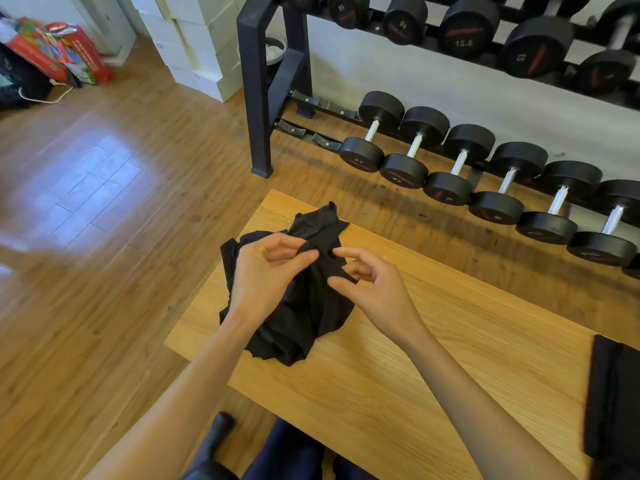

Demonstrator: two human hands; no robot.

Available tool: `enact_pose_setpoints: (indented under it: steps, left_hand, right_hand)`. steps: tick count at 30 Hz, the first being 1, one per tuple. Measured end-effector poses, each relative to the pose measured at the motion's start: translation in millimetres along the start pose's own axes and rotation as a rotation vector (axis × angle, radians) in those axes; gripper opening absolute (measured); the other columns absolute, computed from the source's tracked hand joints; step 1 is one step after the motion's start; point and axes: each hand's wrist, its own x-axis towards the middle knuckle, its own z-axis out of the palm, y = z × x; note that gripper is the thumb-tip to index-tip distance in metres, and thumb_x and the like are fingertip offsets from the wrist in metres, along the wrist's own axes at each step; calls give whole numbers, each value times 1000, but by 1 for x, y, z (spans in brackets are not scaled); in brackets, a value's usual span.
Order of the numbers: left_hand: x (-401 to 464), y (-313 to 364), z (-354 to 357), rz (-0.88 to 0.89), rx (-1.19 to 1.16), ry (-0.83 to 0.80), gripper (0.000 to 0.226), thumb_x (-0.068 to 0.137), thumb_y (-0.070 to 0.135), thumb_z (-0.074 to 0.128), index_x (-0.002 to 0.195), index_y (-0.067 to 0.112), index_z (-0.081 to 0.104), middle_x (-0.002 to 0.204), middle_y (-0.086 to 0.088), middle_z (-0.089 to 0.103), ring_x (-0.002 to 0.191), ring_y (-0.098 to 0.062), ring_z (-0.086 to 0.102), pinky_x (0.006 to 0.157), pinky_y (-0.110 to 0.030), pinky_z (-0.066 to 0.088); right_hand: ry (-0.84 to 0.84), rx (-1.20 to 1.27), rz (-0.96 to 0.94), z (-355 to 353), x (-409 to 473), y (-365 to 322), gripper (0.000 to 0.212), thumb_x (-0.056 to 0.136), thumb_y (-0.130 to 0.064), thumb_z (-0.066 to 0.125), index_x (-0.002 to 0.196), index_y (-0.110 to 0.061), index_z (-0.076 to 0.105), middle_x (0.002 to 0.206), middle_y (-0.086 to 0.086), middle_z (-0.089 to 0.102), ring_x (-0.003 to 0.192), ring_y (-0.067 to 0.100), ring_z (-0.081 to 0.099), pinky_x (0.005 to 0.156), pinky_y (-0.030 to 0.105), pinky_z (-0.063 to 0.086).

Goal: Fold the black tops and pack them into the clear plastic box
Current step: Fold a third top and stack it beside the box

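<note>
Single view, head-mounted, wide-angle. Looks forward and steeply down from above the near edge of a wooden table (433, 341), close over both forearms. Faces a dumbbell rack (450, 161) along the far wall; wood floor (86, 237) fills the left side. Frame edges bow noticeably.

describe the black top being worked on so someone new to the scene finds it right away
Start at the wooden table in front of the dumbbell rack. Near its far left corner lies a crumpled black top, with the left hand pinching its fabric. Unlike the flat, neatly folded black piece at the table's right edge, this one is bunched and wrinkled.
</note>
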Motion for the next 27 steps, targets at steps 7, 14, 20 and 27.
enact_pose_setpoints:
  steps: [7, 14, 20, 27]
  left_hand:
    - [18, 5, -46, -38, -65, 175, 17, 78, 18, 77, 94, 15, 72, 89, -1, 77, 86, -11, 73, 79, -18, 56]
    - [12, -9, -68, -68, -54, 227, 21, 83, 20, 74, 102, 11, 72, 92, -2, 77, 91, -13, 73, 90, -31, 55]
    - [10, -10, -67, -78, -65, 216, 24, 83, 23, 73, 104, 11, 70, 96, -4, 76, 94, -14, 72, 95, -38, 54]
    - [13, -8, -68, -52, -76, 185, 18, 84, 18, 73, 101, 13, 70, 95, -2, 77, 93, -15, 72, 92, -34, 55]
  right_hand:
    - [13, -170, 39, -10, -5, 22, 19, 83, -20, 75, 97, -32, 72, 87, -16, 70, 88, 4, 62, 80, 19, 46]
    - [53, -21, 56, -4, -4, 15, 6, 81, -17, 77, 83, -22, 75, 67, -16, 64, 63, 6, 49, 62, 13, 39]
    - [96, 235, 159, -2, -1, 8, 17, 80, -2, 76, 91, -4, 63, 74, 9, 71, 64, 15, 68, 62, 19, 53]
    - [166, 251, 171, -7, -2, 2, 18, 88, -6, 69, 105, -11, 66, 83, 10, 74, 75, 21, 74, 64, 22, 56]
